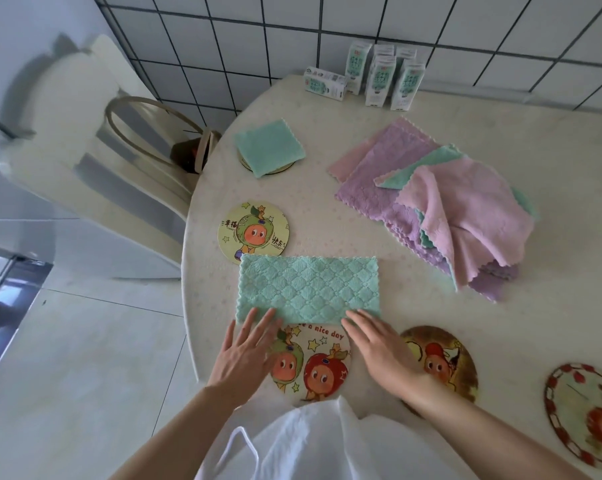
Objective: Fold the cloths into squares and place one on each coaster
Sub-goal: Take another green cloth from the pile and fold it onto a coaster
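Coasters: five round printed coasters; the one at the cream table's far-left edge holds one mint square cloth.
Hands: left hand, right hand flat, fingertips on mint rectangular cloth.

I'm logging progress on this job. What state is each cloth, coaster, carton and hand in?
Green cloth: folded in a rectangle, near edge over the nice-day coaster.
Green square: folded, on the far coaster.
Cloth pile: unfolded, heaped.
Green-character coaster: bare.
Brown coaster: bare.
Red-rimmed coaster: bare.
Left hand: fingers straight, on the green cloth.
Right hand: fingers straight, on the green cloth.
Lying carton: on its side.
Other cartons: upright.
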`<control>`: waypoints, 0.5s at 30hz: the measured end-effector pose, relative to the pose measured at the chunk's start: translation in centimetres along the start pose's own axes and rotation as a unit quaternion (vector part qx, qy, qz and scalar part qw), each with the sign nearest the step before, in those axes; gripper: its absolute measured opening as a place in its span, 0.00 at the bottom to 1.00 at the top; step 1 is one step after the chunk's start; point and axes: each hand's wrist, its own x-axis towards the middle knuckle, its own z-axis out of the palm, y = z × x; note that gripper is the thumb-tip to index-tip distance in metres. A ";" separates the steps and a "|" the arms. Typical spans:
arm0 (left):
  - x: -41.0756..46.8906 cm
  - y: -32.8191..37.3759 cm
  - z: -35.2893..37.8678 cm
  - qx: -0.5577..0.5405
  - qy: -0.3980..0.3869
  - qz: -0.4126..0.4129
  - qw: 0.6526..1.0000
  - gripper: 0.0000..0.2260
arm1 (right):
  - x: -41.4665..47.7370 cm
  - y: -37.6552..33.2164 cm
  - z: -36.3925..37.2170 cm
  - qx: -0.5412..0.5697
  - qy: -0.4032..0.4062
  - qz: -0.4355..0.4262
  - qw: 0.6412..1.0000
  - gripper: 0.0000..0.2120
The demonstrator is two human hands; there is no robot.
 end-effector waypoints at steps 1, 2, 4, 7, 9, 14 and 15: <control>-0.6 -0.5 0.1 -0.004 0.002 -0.016 1.000 0.29 | -0.3 0.4 0.1 -0.005 -0.002 0.002 1.000 0.42; -1.1 -1.0 0.2 -0.006 0.001 -0.034 0.999 0.30 | -0.6 0.7 0.0 -0.007 -0.007 0.002 1.000 0.42; -2.0 -1.5 0.3 -0.019 -0.003 -0.070 0.997 0.31 | -0.7 1.3 -0.3 -0.016 -0.015 -0.001 1.000 0.42; -2.5 -1.7 0.5 -0.037 -0.005 -0.099 0.994 0.31 | -0.2 1.4 -0.8 -0.023 -0.036 0.002 0.999 0.39; -2.4 -1.5 0.7 -0.038 -0.003 -0.107 0.993 0.31 | 0.7 1.1 -1.2 -0.026 -0.047 0.004 0.999 0.36; -1.4 -0.9 0.4 -0.033 0.002 -0.124 0.992 0.30 | 2.7 0.4 -2.2 -0.051 -0.066 0.008 0.996 0.31; -1.3 -0.8 0.3 -0.026 0.002 -0.125 0.992 0.30 | 3.0 0.3 -2.3 -0.054 -0.064 0.011 0.996 0.30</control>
